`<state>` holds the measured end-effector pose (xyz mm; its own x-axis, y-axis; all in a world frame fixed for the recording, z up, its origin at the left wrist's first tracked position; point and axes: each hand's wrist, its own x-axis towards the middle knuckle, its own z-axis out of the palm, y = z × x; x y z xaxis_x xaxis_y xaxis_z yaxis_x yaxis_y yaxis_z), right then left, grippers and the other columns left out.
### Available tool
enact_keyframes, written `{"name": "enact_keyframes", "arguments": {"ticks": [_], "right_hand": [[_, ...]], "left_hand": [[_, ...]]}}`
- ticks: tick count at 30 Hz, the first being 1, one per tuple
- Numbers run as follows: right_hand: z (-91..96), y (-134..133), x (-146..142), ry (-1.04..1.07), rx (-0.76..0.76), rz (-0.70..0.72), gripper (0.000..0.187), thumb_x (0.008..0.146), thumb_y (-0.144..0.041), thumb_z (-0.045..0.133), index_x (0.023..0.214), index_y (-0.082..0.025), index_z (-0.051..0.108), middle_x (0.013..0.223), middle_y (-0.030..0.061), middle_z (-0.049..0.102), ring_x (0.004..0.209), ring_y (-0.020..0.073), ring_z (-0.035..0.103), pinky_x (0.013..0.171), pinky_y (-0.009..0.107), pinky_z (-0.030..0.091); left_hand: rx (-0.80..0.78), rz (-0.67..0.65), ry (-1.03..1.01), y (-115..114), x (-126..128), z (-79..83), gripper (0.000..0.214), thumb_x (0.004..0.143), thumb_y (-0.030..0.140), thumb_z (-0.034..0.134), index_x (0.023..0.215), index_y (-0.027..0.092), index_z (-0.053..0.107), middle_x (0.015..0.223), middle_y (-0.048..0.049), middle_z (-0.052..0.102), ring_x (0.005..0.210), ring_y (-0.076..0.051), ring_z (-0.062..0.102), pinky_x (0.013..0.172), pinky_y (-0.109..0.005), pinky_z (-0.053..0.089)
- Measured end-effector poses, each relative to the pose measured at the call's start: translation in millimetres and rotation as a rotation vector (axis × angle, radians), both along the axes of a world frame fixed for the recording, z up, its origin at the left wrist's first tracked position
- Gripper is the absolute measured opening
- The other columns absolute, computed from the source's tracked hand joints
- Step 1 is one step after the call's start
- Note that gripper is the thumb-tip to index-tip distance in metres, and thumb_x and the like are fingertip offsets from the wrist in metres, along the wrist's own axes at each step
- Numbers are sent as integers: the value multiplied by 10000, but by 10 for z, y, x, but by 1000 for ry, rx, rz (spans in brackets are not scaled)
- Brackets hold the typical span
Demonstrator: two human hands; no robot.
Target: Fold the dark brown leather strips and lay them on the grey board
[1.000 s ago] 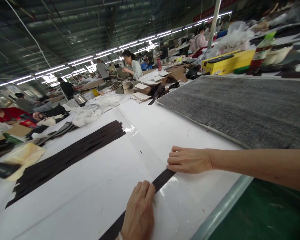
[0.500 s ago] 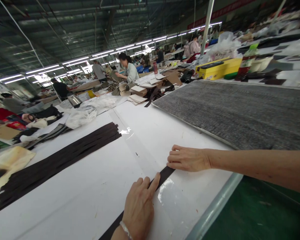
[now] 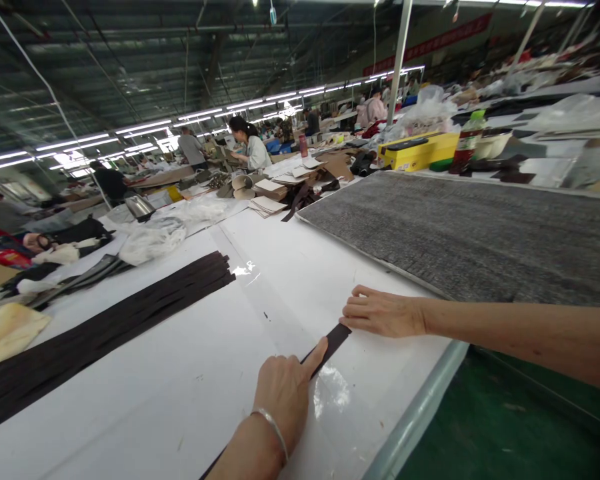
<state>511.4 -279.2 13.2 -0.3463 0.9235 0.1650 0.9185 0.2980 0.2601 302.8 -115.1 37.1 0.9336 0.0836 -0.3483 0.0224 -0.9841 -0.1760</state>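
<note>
At the left, a pile of dark strips (image 3: pixel 130 327) lies on the white table (image 3: pixel 180 380). Next, the left hand (image 3: pixel 283 393) lays one stretched finger on a single strip (image 3: pixel 338 338) lying flat there, while its other fingers are curled. At the strip's far end, the right hand (image 3: pixel 383 313) has its fingers bent together, whether gripping it I cannot tell, and beyond lies a grey board (image 3: pixel 455 233).

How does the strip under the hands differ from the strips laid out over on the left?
The single dark strip is one narrow band; the block of dark strips is much broader. The left hand's index finger rests on the single dark strip; no hand touches the block of dark strips. Both lie on the white tabletop.
</note>
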Motion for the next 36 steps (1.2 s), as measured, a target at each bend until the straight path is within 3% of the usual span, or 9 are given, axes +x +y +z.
{"name": "enact_keyframes", "arguments": {"ticks": [3,7,10,13,18,21,24,32,36], "right_hand": [[36,-16,-1,12,11,-27,280,952,-75,335,1100,-117,569,854,73,570,806,189,505,827,377,347],[72,110,-252,153,82,-141,373,884,-16,340,1193,-117,523,957,101,581,857,198,507,827,381,342],[50,178,-477,250,7,-99,427,828,-30,408,1236,-122,496,971,96,578,876,202,510,832,375,349],[30,109,-495,270,-70,-94,426,790,-46,449,1204,-119,515,960,89,574,877,209,511,848,388,344],[155,-29,-331,142,-22,-174,369,803,15,400,1100,-126,565,874,70,568,816,207,495,835,397,323],[207,62,-497,132,37,-217,458,798,17,418,1214,-143,522,934,74,572,845,208,494,833,393,320],[144,154,-725,227,-26,-172,523,777,-29,460,1287,-143,476,1011,86,575,871,208,499,840,388,335],[8,-79,-522,191,-45,-251,535,759,57,356,1237,-119,520,1065,120,585,908,218,539,885,426,349],[31,81,-762,162,86,-331,583,756,76,337,1292,-98,485,1100,144,599,971,253,545,886,457,374]], "left_hand": [[22,10,-39,-19,-32,-19,809,796,-43,419,1484,304,175,829,-58,677,748,-233,657,629,-313,414],[21,23,-153,-16,-137,-112,759,801,-35,442,1471,262,240,862,-58,655,784,-220,629,686,-327,433],[12,2,-256,-4,-235,-198,661,814,-16,448,1420,228,347,903,-61,634,816,-220,604,720,-346,443],[7,-21,-321,6,-319,-256,593,821,-12,443,1369,213,413,923,-61,617,822,-221,585,731,-360,447],[16,-35,-395,11,-401,-312,627,796,-37,440,1371,210,404,945,-56,607,843,-216,566,754,-362,439],[12,-36,-446,8,-430,-337,638,791,-30,449,1376,220,399,965,-54,600,845,-210,549,758,-357,433],[2,-23,-472,15,-486,-355,633,794,-32,434,1378,208,400,991,-61,598,855,-215,543,761,-364,433],[-111,83,-453,71,-812,-386,655,748,-89,368,1353,150,452,1112,-87,608,963,-236,551,848,-384,446],[-180,194,-521,-20,-830,-363,625,754,-101,349,1291,164,528,1233,-87,576,1057,-232,537,911,-371,444]]}}
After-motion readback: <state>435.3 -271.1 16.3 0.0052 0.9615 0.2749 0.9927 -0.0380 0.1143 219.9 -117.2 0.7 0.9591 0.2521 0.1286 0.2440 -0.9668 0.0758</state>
